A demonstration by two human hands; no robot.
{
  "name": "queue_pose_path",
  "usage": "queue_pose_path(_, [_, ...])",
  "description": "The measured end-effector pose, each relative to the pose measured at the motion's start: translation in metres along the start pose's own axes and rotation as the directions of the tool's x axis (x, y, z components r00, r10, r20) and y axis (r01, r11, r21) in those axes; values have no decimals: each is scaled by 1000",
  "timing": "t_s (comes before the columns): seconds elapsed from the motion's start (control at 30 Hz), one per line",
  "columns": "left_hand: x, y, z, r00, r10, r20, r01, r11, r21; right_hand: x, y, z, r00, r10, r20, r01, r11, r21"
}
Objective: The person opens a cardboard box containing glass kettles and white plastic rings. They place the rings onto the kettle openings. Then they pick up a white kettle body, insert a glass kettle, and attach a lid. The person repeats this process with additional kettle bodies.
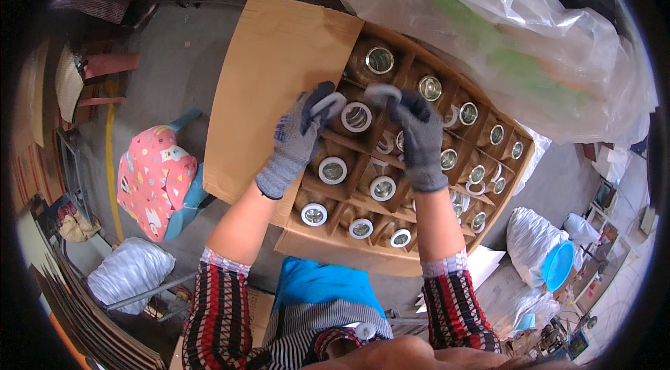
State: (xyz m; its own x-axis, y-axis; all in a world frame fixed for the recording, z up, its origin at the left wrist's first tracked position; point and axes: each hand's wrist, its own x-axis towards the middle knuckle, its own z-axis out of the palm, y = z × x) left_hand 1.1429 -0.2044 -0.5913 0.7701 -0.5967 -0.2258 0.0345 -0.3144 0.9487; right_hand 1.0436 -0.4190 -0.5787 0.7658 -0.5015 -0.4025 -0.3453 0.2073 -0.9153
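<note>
A cardboard box (363, 248) with brown dividers holds several clear glass jars (380, 60), one to a compartment, mouths up. White rings (332, 170) sit around the necks of several jars; near the right side a few rings lie tilted beside the necks. My left hand (299, 134), in a grey knit glove with dark fingertips, pinches a white ring (336, 103) over the box's left edge. My right hand (421, 134), gloved alike, grips another white ring (381, 94) above the far-left jars. Between the two hands stands a ringed jar (356, 117). My right hand and forearm hide some jars.
A wide box flap (272, 77) folds out to the left. Clear plastic sheeting (481, 35) drapes over the far side. A stool with a pink patterned cover (155, 182) stands at left. White sacks (132, 272) and a blue basin (558, 265) lie around the floor.
</note>
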Motion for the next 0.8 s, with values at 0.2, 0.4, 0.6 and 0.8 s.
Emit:
queue_pose_path(0.2, [21, 11, 3, 977, 209, 41, -209, 901, 380, 80, 19, 4, 712, -643, 282, 401, 43, -915])
queue_pose_path(0.4, [59, 10, 9, 871, 438, 225, -467, 589, 660, 64, 29, -2, 744, -498, 445, 462, -96, -881])
queue_pose_path(0.6, [96, -3, 16, 786, 371, 494, -613, 364, 702, 60, 20, -25, 759, -464, 456, 445, -141, -885])
queue_pose_path(0.8, [84, 14, 22, 848, 383, 367, -529, 553, 644, 33, -12, -31, 813, -519, 265, 400, 166, -901])
